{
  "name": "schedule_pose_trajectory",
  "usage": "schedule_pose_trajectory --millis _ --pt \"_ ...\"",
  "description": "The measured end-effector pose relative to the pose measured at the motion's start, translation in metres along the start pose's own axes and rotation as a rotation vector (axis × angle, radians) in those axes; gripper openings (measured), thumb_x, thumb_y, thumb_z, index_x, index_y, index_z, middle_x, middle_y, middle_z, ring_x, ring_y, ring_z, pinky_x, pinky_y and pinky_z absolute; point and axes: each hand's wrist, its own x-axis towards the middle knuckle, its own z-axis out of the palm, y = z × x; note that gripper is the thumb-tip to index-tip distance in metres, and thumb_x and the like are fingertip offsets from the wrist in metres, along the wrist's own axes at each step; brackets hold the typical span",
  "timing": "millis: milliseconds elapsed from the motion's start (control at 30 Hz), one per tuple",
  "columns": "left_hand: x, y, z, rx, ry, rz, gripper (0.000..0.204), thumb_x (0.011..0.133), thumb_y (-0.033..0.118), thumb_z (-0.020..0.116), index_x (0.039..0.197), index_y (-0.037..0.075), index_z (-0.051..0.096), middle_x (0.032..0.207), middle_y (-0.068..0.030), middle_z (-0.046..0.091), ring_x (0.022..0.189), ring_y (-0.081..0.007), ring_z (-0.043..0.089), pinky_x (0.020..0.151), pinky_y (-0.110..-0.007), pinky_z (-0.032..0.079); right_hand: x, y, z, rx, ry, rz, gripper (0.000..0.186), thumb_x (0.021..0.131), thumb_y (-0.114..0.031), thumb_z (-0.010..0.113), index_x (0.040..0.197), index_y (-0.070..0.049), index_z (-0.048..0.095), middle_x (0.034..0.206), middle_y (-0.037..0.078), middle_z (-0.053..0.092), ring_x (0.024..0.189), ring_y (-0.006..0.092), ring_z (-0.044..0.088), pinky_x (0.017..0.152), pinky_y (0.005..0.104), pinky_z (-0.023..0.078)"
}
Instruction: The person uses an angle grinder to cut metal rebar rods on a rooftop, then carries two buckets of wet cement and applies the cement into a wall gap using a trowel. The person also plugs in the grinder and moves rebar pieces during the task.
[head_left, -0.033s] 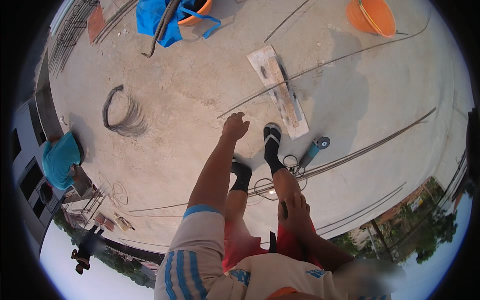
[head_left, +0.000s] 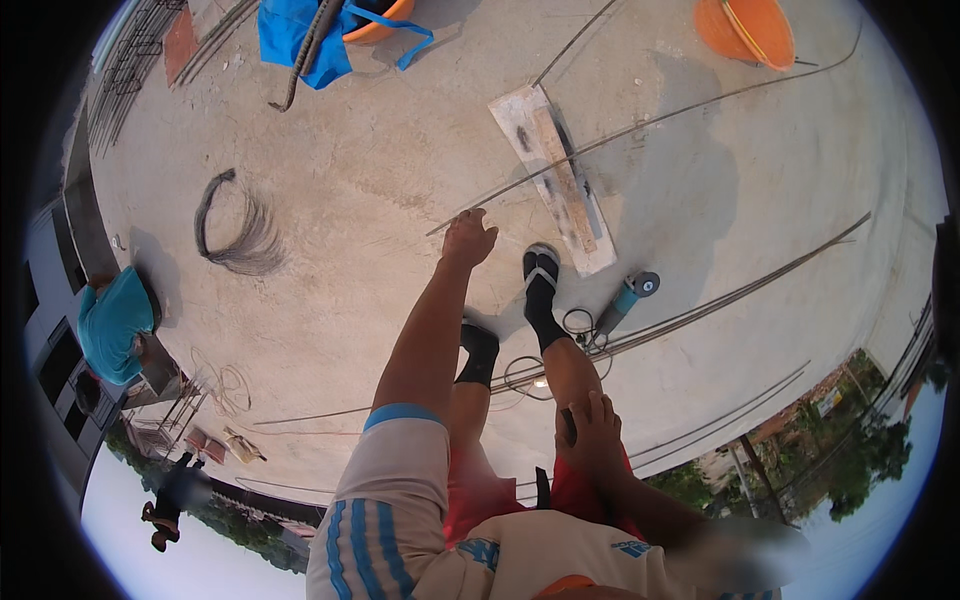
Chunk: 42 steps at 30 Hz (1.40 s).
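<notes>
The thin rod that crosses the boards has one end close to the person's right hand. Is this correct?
Not quite: the head view shows that end of the thin rod close to the left hand. The rod does cross the boards.

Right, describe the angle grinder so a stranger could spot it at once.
On the concrete floor, find the white board crossed by a long steel rod. Just below the board's lower end in the picture lies the angle grinder. Its teal body and round disc set it apart from the nearby rods.
</notes>
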Motion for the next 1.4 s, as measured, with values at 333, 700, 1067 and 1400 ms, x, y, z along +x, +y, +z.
schedule_pose_trajectory --millis 333,700,1067,1400 --pt "0.084 -0.003 0.064 -0.054 -0.162 -0.119 0.044 0.092 0.047 0.052 0.116 0.01 0.06 0.112 -0.0178 0.065 0.107 -0.0361 0.061 0.092 -0.046 0.046 0.02 0.01 0.009 0.03 0.066 0.061 0.051 0.074 -0.027 0.07 0.118 -0.005 0.058 0.132 0.027 0.043 0.124 0.0476 0.04 0.097 0.0561 0.039" --pt "-0.362 0.012 -0.107 0.138 0.14 -0.213 0.049 0.081 0.051 0.068 0.062 0.008 0.056 0.06 -0.0115 0.06 0.059 -0.0353 0.06 0.057 -0.047 0.045 0.01 0.016 -0.074 -0.14 0.275 0.147 0.083 0.078 -0.028 0.069 0.148 -0.012 0.028 0.145 0.023 0.032 0.138 0.0419 0.028 0.106 0.0615 0.027" --pt "-0.815 -0.066 -0.273 0.767 0.642 -1.266 0.04 0.082 0.038 0.069 0.102 0.005 0.059 0.097 -0.0201 0.062 0.09 -0.0357 0.06 0.077 -0.047 0.046 0.042 0.034 -0.215 -0.415 0.062 -0.459 0.032 0.079 -0.031 0.068 0.103 -0.01 0.061 0.109 0.008 0.062 0.122 0.029 0.049 0.098 0.0499 0.037" --pt "-0.792 0.065 -0.203 -1.284 0.974 -0.481 0.077 0.097 0.047 0.049 0.154 0.01 0.012 0.149 -0.0211 0.035 0.139 -0.0369 0.032 0.112 -0.051 0.025 -0.101 -0.162 -0.224 -0.327 -0.111 -0.868 0.04 0.092 -0.038 0.055 0.088 0.001 0.062 0.085 0.022 0.067 0.088 0.0413 0.064 0.08 0.0499 0.049"
